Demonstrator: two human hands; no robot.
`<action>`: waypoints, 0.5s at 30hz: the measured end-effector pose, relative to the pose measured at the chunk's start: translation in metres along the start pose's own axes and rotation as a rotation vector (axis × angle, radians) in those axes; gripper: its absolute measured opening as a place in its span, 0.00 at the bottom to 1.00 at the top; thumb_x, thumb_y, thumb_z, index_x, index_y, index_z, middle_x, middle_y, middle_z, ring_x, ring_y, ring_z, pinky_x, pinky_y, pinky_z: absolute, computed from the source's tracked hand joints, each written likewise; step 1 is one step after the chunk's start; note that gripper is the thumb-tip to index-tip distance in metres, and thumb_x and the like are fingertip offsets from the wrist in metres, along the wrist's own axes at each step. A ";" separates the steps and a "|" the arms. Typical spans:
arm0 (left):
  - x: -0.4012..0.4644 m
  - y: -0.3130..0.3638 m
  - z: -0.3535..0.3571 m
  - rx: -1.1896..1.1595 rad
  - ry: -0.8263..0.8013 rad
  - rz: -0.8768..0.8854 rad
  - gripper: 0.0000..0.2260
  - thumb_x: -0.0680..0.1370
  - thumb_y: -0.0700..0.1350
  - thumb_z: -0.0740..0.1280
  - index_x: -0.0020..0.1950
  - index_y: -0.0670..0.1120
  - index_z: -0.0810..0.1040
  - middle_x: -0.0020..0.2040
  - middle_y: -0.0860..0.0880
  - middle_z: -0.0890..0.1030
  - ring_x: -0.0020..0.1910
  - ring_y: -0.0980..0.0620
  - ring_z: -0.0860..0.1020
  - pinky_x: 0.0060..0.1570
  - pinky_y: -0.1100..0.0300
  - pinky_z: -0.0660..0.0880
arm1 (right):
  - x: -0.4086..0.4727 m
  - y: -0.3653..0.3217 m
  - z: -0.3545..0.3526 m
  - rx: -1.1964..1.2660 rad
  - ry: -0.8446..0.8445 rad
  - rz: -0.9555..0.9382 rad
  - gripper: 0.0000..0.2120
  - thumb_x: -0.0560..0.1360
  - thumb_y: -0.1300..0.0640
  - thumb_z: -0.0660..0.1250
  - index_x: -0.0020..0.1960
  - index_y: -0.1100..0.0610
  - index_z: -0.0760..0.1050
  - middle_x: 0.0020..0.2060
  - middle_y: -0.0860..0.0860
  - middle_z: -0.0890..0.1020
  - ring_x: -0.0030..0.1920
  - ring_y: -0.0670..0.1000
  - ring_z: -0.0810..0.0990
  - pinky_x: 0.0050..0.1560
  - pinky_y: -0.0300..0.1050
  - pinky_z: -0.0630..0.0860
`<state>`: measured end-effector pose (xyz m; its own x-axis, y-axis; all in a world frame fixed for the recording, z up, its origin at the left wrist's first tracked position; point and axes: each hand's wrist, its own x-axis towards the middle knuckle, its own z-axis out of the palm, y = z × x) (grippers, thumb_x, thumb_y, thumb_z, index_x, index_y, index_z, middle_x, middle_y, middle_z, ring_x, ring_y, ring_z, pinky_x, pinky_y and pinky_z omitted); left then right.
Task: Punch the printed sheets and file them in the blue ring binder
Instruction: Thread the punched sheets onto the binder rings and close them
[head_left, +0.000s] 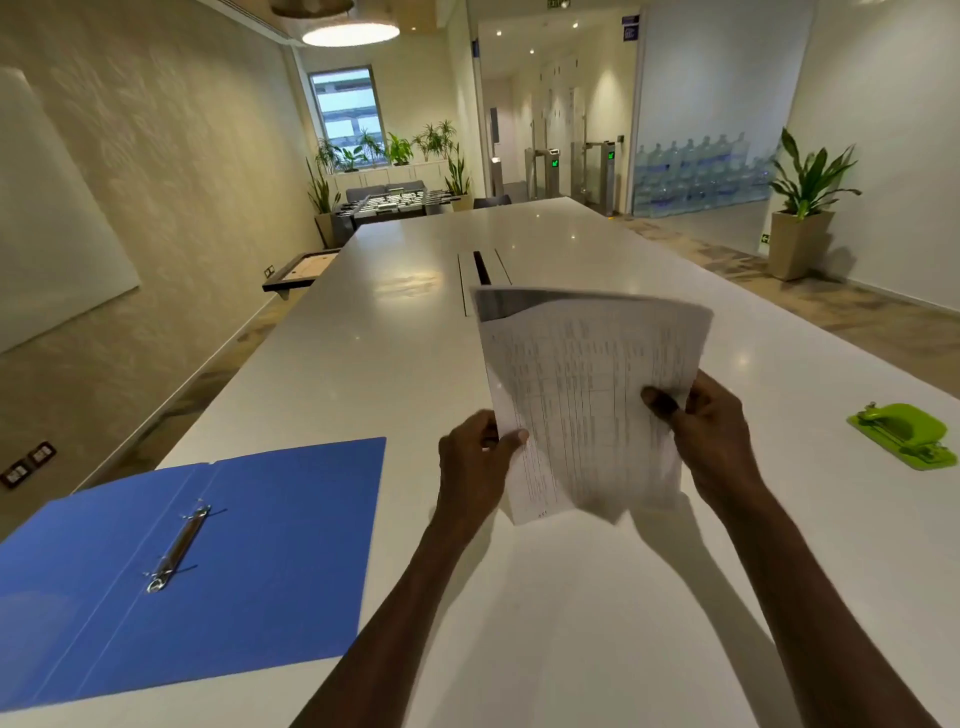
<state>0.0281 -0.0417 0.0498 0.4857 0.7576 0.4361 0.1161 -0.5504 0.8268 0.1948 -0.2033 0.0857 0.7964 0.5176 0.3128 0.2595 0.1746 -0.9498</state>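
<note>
I hold a small stack of printed sheets up above the white table, tilted toward me. My left hand pinches the stack's lower left edge, thumb on the front. My right hand grips the lower right side, thumb over the print. The blue ring binder lies open and flat at the near left of the table, its metal ring mechanism in the middle with rings that look closed. A green hole punch sits at the right edge of the table, apart from both hands.
A cable slot runs along the table's centre beyond the sheets. The long table stretches away from me. A potted plant stands on the floor at the right, and a foosball table is at the far end.
</note>
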 end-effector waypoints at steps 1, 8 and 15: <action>-0.005 -0.010 0.000 0.018 -0.016 0.003 0.04 0.74 0.40 0.73 0.48 0.42 0.83 0.40 0.57 0.82 0.39 0.65 0.81 0.40 0.70 0.77 | -0.004 0.010 0.001 -0.002 0.001 0.024 0.11 0.74 0.59 0.70 0.54 0.46 0.78 0.49 0.43 0.83 0.48 0.42 0.82 0.47 0.40 0.77; -0.008 -0.025 -0.011 0.024 0.001 0.123 0.08 0.74 0.44 0.74 0.48 0.41 0.84 0.41 0.56 0.84 0.40 0.66 0.82 0.40 0.65 0.80 | -0.006 0.009 0.006 -0.066 0.008 0.023 0.13 0.76 0.59 0.68 0.60 0.54 0.76 0.51 0.45 0.82 0.52 0.43 0.81 0.45 0.35 0.76; 0.002 0.001 -0.034 -0.074 0.083 -0.050 0.07 0.69 0.45 0.78 0.45 0.46 0.86 0.38 0.55 0.85 0.35 0.59 0.83 0.39 0.61 0.81 | -0.015 -0.016 0.022 -0.264 0.086 -0.100 0.11 0.76 0.53 0.68 0.55 0.59 0.74 0.47 0.50 0.82 0.45 0.46 0.81 0.39 0.43 0.77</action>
<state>-0.0007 -0.0285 0.0634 0.4076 0.8114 0.4189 0.0728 -0.4862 0.8708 0.1662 -0.1955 0.0963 0.8003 0.4337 0.4140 0.4631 -0.0086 -0.8863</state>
